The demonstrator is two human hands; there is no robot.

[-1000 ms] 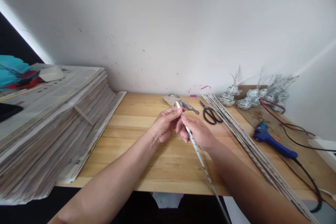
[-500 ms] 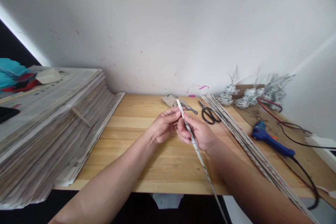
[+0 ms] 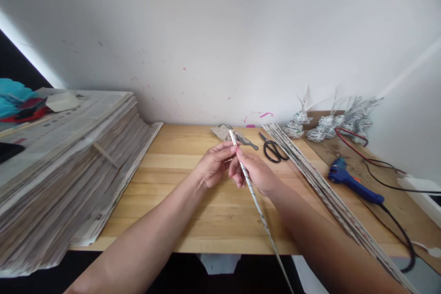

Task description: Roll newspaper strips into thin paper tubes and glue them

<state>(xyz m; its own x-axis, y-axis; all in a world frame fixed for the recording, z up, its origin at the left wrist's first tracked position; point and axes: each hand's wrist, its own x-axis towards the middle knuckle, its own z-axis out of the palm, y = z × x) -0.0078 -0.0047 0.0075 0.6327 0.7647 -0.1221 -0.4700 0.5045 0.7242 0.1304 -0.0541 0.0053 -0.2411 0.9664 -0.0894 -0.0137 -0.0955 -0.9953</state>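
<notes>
A thin rolled newspaper tube point(image 3: 252, 195) slants from its white upper end, above my fingers, down past the table's front edge. My left hand point(image 3: 216, 164) pinches it near that upper end, thumb against fingers. Just below, my right hand point(image 3: 253, 170) also has thumb and fingers closed on the tube, close beside the left hand. Behind the hands lie a crumpled beige cloth point(image 3: 220, 132) and a grey-handled tool point(image 3: 251, 144), partly hidden. Black-handled scissors point(image 3: 274, 149) rest on the table to the right of them.
A tall stack of newspapers point(image 3: 69, 170) fills the left side. Along the right lies a bundle of paper tubes point(image 3: 320, 183). Beyond it are a blue glue gun point(image 3: 356, 183) with its cord and several woven paper figures point(image 3: 294, 125). A white wall point(image 3: 206, 32) closes the back.
The right hand's fingers have shifted slightly up and around the tube near its upper end. The tube's lower part has swung a little to the left. The left hand keeps its pinch.
</notes>
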